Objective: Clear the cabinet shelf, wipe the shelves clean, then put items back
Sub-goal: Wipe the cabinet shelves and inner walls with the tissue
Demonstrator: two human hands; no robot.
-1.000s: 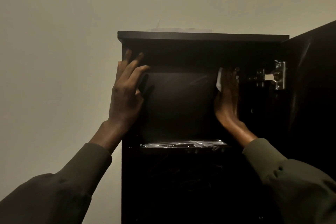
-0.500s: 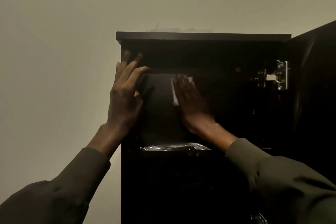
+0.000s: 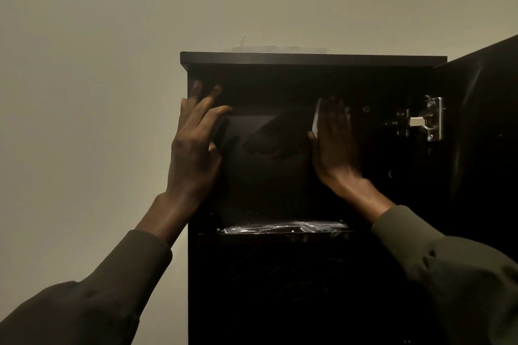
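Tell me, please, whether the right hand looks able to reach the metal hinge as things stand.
Probably yes: the right hand, pressing a white cloth inside the cabinet, has nothing visible between it and the hinge.

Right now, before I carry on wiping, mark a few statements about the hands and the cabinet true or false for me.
1. The right hand presses a white wipe against the back panel of the cabinet. True.
2. The cabinet door is closed. False: it stands open at the right, with its metal hinge exposed.
3. The left hand grips a spray bottle. False: it holds nothing, and its straight fingers rest on the cabinet's left front edge.
4. Crinkled clear film lies along the front edge of the shelf. True.
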